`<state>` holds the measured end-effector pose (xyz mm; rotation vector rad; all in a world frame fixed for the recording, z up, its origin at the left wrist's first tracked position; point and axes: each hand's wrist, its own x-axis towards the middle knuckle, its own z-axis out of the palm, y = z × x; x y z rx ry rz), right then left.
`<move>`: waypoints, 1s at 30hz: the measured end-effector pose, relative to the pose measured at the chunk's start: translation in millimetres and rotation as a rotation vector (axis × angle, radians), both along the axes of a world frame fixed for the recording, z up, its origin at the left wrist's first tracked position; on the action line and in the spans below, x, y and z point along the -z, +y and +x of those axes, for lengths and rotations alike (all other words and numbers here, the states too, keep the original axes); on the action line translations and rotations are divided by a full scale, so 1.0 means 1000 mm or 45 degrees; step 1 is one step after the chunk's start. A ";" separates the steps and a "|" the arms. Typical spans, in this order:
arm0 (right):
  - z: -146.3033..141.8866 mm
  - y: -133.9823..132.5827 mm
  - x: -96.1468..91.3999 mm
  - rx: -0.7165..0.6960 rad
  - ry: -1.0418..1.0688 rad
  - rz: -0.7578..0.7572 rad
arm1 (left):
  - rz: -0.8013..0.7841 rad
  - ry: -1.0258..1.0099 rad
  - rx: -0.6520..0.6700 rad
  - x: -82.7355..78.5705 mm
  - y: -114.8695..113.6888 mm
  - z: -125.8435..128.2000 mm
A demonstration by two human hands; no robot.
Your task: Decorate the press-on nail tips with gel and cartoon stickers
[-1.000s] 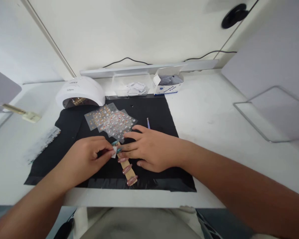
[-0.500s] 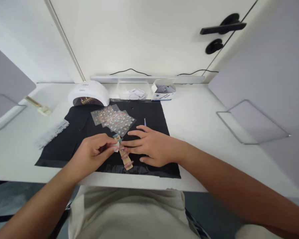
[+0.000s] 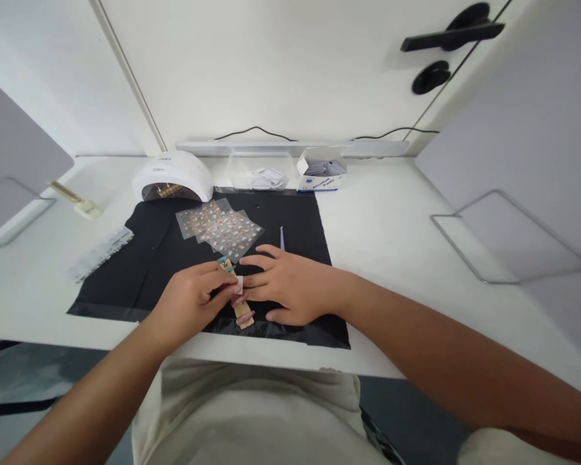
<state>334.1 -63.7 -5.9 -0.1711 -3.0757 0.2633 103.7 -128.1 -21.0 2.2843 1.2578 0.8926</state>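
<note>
Over the mat (image 3: 126,271), your left grip (image 3: 193,294) is pinching a white pad (image 3: 240,284). Your right grip (image 3: 293,284) is splaying, counter (image 3: 382,226) stretching past the mat's edge.

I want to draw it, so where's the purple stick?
In the head view, the purple stick lies on the black mat, just beyond the right hand, right of the patterned sheets.

A loose, pale cream cloth garment (image 3: 252,413) with soft, curving folds and creases fills the near centre; the left hand (image 3: 193,297) and right hand (image 3: 295,284) are bare.
</note>
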 end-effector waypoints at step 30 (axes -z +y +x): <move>-0.002 -0.001 0.001 0.001 0.025 0.037 | 0.147 0.069 -0.019 0.002 -0.003 -0.003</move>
